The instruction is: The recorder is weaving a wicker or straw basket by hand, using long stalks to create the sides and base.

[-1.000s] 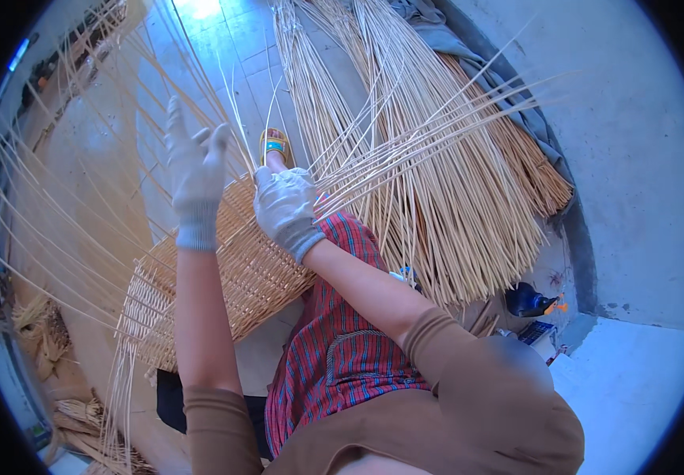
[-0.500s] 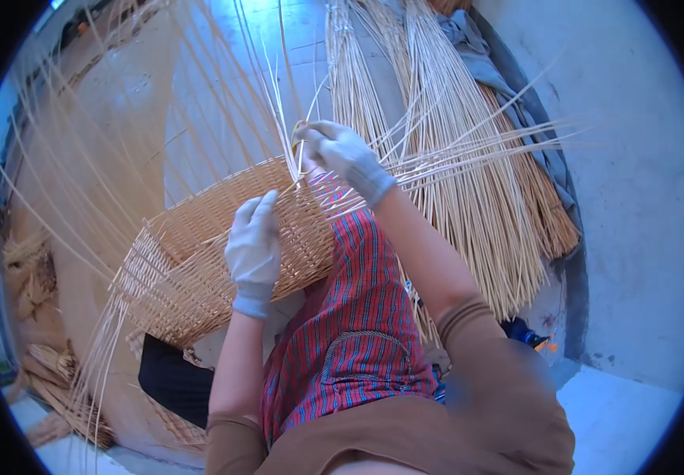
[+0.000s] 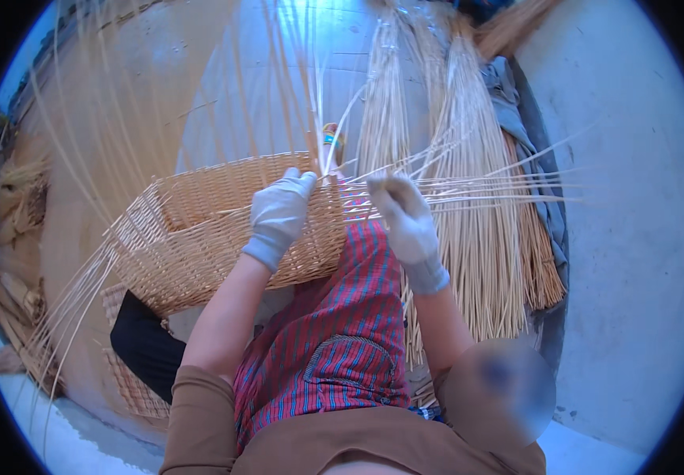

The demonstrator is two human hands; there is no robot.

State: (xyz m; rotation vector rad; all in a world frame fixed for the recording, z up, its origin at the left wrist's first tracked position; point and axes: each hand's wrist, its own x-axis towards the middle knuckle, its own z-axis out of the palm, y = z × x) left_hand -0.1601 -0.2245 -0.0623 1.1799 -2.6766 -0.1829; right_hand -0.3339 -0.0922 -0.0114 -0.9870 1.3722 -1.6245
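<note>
My left hand (image 3: 282,207), in a pale knitted glove, grips the upper edge of a woven wicker basket (image 3: 215,257) near its right end. The basket lies across my red striped lap (image 3: 342,324). Long pale stakes (image 3: 81,158) fan up and out from it, and more stick out to the right. My right hand (image 3: 401,210), gloved too, is just right of the basket among these right-hand strands (image 3: 500,190), fingers curled together and slightly blurred; what they hold cannot be made out.
Bundles of pale rods (image 3: 476,293) lie to the right, with darker rods (image 3: 543,277) and grey cloth (image 3: 512,111) against a pale wall (image 3: 627,198). A sandalled foot (image 3: 331,136) shows ahead. Black cloth (image 3: 140,340) and loose fibre bundles (image 3: 21,332) are at the left.
My left hand has come from raised and open down onto the basket's edge and closed. My right hand has moved from the basket's corner down and to the right. The view has shifted.
</note>
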